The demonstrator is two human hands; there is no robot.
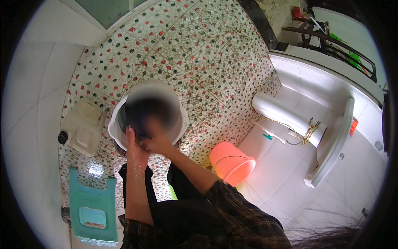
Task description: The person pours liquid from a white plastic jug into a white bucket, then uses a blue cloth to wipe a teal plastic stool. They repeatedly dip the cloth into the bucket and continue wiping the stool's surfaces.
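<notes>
A white plastic basin (184, 124) stands on the patterned floor before me. Dark, fabric-like material (122, 117) fills part of it, but a blur covers most of the contents. My left hand (136, 151), wet up to the wrist, reaches over the near rim with its fingers pointing into the basin. Close beside it on the right, my right hand (156, 144) is bent inward with curled fingers. Both hands are at the dark material. The blur and the overlap hide whether either one grips it.
Left of the basin sits a translucent plastic jerrycan (84, 127) with a black cap, and nearer me a teal plastic stool (93, 199). A pink bucket (228, 158) stands to the right. Beyond it is a white pedestal washbasin (334, 149) with a pipe valve (272, 134).
</notes>
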